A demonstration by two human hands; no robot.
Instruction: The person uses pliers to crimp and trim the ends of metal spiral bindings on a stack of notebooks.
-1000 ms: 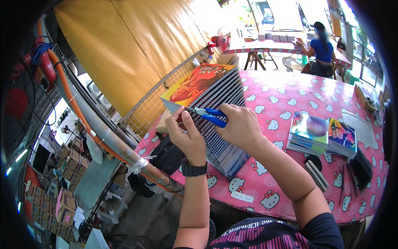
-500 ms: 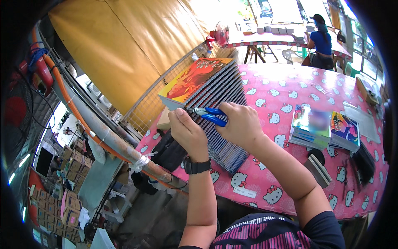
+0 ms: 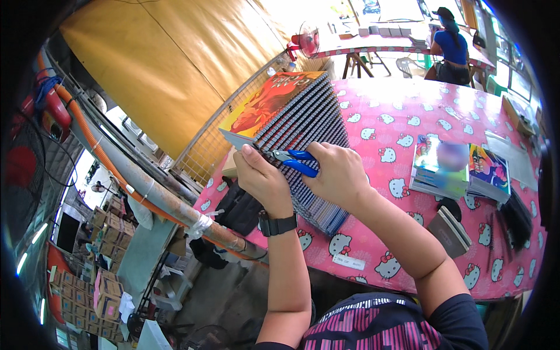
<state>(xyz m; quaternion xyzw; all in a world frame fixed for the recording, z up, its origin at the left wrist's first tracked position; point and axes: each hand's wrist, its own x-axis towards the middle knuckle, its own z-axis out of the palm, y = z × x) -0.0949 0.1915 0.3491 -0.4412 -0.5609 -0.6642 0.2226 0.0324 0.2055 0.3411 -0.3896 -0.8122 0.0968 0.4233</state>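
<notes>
R hand (image 3: 338, 173) grips the blue pliers (image 3: 300, 155), tip now a bit lower on the coil-bound book stack (image 3: 303, 119) vs 1 sec ago, so work is prob. moving down its spine side. L hand (image 3: 265, 184) is half-curled w/ thumb by the stack's near corner, can't tell if it's gripping; stack's just beyond both hands, on the pink-covered table (image 3: 373, 98).

Blue-handled pliers (image 3: 300, 167) at the coiled spines of stacked books (image 3: 309, 114)
</notes>
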